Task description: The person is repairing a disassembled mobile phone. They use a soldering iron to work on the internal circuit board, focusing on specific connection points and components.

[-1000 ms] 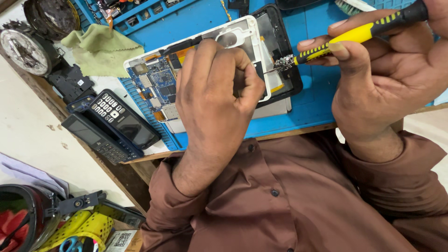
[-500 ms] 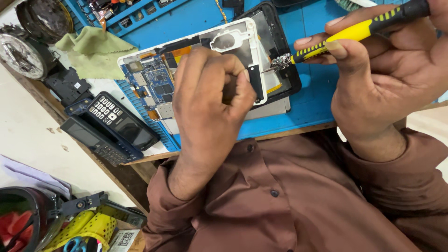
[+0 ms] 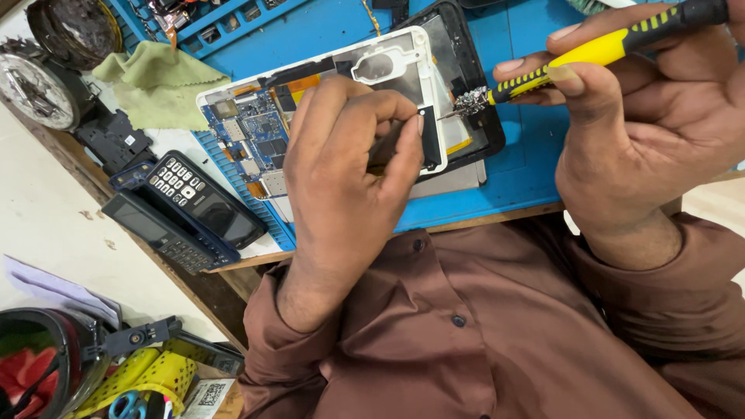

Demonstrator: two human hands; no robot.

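Left hand: my left hand [image 3: 349,167] presses down with curled fingers on the opened white-framed tablet with a bare blue circuit board [image 3: 256,132].
Right hand: my right hand [image 3: 636,132] grips the yellow-and-black screwdriver [image 3: 590,50].
Screwdriver tip: at the tablet's edge, just right of my left fingertips.
Desk: blue mat [image 3: 528,163] under both hands.

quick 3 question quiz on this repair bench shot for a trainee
1. True or false: the right hand holds a yellow and black screwdriver.
2. What does the left hand rest on? A) green cloth B) opened tablet C) keypad phone
3. Fill in: the keypad phones lie on the ____ side of the tablet in the picture.

Key: 1 true. 2 B, the fingers press on the tablet's white frame. 3 left, at the edge of the blue mat, below the green cloth.
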